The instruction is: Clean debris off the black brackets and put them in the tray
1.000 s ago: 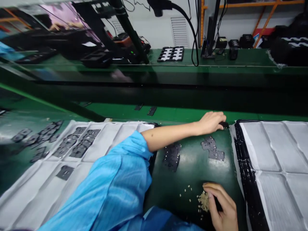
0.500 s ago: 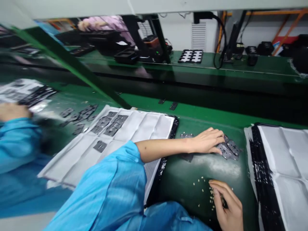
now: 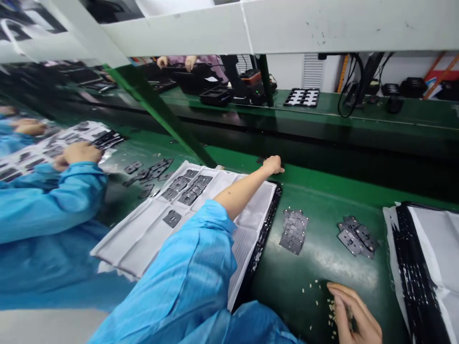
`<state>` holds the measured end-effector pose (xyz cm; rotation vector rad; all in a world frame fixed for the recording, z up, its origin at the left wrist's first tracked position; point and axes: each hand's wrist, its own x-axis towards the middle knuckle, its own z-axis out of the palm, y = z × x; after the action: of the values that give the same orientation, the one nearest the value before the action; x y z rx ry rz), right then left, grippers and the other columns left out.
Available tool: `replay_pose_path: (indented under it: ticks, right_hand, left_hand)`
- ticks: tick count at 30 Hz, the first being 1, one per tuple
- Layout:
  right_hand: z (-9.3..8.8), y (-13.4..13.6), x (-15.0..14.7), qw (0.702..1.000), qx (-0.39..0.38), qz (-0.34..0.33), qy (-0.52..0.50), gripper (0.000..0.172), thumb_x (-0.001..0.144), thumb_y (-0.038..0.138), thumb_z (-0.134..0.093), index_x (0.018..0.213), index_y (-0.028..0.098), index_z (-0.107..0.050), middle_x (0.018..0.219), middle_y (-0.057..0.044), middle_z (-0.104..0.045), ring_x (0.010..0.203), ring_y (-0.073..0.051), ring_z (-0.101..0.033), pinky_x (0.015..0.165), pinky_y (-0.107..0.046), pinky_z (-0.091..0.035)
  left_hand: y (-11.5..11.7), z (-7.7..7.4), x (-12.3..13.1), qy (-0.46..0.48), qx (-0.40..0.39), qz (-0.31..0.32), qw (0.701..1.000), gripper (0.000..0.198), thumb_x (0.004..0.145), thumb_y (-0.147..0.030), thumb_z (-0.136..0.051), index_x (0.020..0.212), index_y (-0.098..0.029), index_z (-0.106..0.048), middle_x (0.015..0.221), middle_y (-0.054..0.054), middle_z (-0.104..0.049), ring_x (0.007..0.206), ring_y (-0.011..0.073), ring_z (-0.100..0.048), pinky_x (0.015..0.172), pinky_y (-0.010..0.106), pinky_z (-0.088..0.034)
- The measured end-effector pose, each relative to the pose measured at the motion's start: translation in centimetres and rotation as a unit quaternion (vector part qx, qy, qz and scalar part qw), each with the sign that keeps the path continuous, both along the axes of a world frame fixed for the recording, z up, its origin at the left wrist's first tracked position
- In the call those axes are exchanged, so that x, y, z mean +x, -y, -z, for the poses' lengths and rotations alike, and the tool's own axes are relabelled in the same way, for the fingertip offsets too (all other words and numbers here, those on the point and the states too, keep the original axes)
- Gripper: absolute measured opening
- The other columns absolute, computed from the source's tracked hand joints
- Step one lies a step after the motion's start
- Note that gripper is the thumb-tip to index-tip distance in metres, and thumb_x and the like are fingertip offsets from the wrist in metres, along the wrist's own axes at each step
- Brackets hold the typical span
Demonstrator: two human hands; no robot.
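Observation:
My left hand point(image 3: 273, 165) reaches over the padded tray to the far strip of the green bench, fingers curled down and mostly hidden. A thin dark plate point(image 3: 261, 160) lies right beside it; whatever is under the fingers does not show. Low on the right, my right hand point(image 3: 355, 313) is curled, thumb and forefinger tips close together, over small pale chips point(image 3: 332, 313) scattered on the bench. Nothing can be made out between its fingertips. Two groups of flat dark plates with holes, one group point(image 3: 294, 231) and another pile point(image 3: 356, 236), lie beyond the right hand.
A white padded tray point(image 3: 143, 239) with several dark plates lies under my left arm. Another stack of trays point(image 3: 444, 239) stands at right. A green post point(image 3: 161, 117) rises at the tray's back edge. A co-worker's hand point(image 3: 82, 153) works at left; another person is across the bench.
My left hand has left the right-hand plate pile and moved left and away to the far bench strip. My right hand stays over the chips. The view has shifted.

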<state>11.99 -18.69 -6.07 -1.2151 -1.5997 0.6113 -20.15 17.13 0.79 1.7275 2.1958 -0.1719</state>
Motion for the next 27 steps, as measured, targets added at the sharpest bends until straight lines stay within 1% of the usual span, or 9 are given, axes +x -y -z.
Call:
replay_pose_path:
  ticks: [3, 6, 8, 10, 12, 14, 19, 23, 27]
  right_hand:
    - [-1.2, -0.5, -0.2, 0.998, 0.028, -0.054, 0.006, 0.022, 0.103, 0.012, -0.062, 0.107, 0.022, -0.081, 0.101, -0.008, -0.083, 0.089, -0.02, -0.083, 0.078, -0.023, -0.066]
    - [-2.0, -0.3, -0.8, 0.998, 0.015, -0.054, 0.004, 0.024, 0.103, 0.011, -0.059, 0.109, 0.022, -0.079, 0.102, -0.008, -0.082, 0.092, -0.02, -0.082, 0.079, -0.026, -0.066]
    - [-2.3, 0.1, -1.3, 0.999, 0.001, -0.039, 0.007, 0.024, 0.104, 0.012, -0.058, 0.109, 0.023, -0.078, 0.101, -0.007, -0.082, 0.093, -0.02, -0.081, 0.082, -0.027, -0.065]
    - [-2.6, 0.5, -2.0, 0.999, -0.008, -0.032, 0.008, 0.024, 0.104, 0.012, -0.056, 0.108, 0.023, -0.077, 0.1, -0.006, -0.082, 0.092, -0.019, -0.08, 0.084, -0.027, -0.064]
    - [-2.8, 0.7, -2.6, 0.999, -0.007, -0.038, 0.008, 0.023, 0.104, 0.012, -0.055, 0.107, 0.022, -0.076, 0.098, -0.006, -0.082, 0.091, -0.017, -0.08, 0.084, -0.027, -0.063]
    - [-3.2, 0.7, -3.1, 0.999, 0.004, -0.04, 0.006, 0.023, 0.103, 0.012, -0.055, 0.106, 0.021, -0.075, 0.097, -0.006, -0.082, 0.089, -0.017, -0.08, 0.085, -0.027, -0.063]
    - [-3.3, 1.0, -3.6, 1.0, 0.026, -0.003, 0.006, 0.022, 0.102, 0.011, -0.055, 0.105, 0.021, -0.074, 0.096, -0.005, -0.082, 0.088, -0.016, -0.079, 0.085, -0.026, -0.063]
    - [-2.5, 1.4, -3.3, 1.0, 0.019, -0.001, 0.0, 0.021, 0.103, 0.013, -0.055, 0.103, 0.021, -0.074, 0.094, -0.004, -0.081, 0.086, -0.016, -0.078, 0.084, -0.026, -0.062]
    - [-2.2, 1.8, -2.7, 1.0, -0.001, -0.018, 0.003, 0.023, 0.105, 0.014, -0.054, 0.107, 0.021, -0.076, 0.099, -0.005, -0.081, 0.092, -0.017, -0.078, 0.086, -0.028, -0.063]
  left_hand:
    - [1.0, 0.1, 0.4, -0.027, 0.006, 0.012, 1.0, 0.039, 0.103, -0.042, -0.072, 0.13, -0.015, -0.071, 0.135, 0.013, -0.072, 0.124, 0.0286, -0.071, 0.108, 0.051, -0.058]
    - [2.5, -0.6, 1.7, -0.041, 0.051, 0.045, 0.997, 0.033, 0.099, -0.028, -0.069, 0.126, -0.01, -0.074, 0.136, 0.023, -0.073, 0.132, 0.0386, -0.069, 0.111, 0.048, -0.054]
    - [3.9, -1.1, 3.7, -0.022, 0.081, 0.096, 0.992, 0.033, 0.101, -0.021, -0.057, 0.128, -0.01, -0.073, 0.135, 0.024, -0.074, 0.133, 0.0403, -0.068, 0.11, 0.046, -0.052]
    - [5.4, -1.4, 6.4, 0.025, 0.088, 0.177, 0.98, 0.034, 0.103, -0.021, -0.048, 0.123, -0.013, -0.076, 0.126, 0.019, -0.079, 0.125, 0.0355, -0.073, 0.106, 0.041, -0.053]
    - [7.0, -1.3, 9.8, 0.085, 0.071, 0.268, 0.957, 0.031, 0.103, -0.024, -0.05, 0.113, -0.019, -0.079, 0.112, 0.01, -0.084, 0.109, 0.0274, -0.078, 0.096, 0.032, -0.056]
    - [8.7, -0.8, 13.3, 0.146, 0.053, 0.348, 0.924, 0.028, 0.101, -0.026, -0.053, 0.107, -0.022, -0.08, 0.103, 0.004, -0.085, 0.098, 0.0228, -0.079, 0.088, 0.028, -0.056]
    - [11.9, 0.9, 20.0, 0.257, 0.017, 0.479, 0.839, 0.025, 0.1, -0.022, -0.057, 0.103, -0.022, -0.082, 0.11, 0.004, -0.085, 0.102, 0.0225, -0.079, 0.091, 0.029, -0.057]
    - [12.9, 1.6, 22.0, 0.253, 0.011, 0.524, 0.813, 0.024, 0.101, -0.019, -0.059, 0.106, -0.021, -0.082, 0.113, 0.008, -0.083, 0.106, 0.0238, -0.077, 0.098, 0.031, -0.056]
    - [13.5, 1.5, 21.8, 0.242, -0.008, 0.546, 0.802, 0.024, 0.103, -0.02, -0.061, 0.113, -0.02, -0.083, 0.116, 0.009, -0.08, 0.111, 0.024, -0.075, 0.102, 0.031, -0.054]
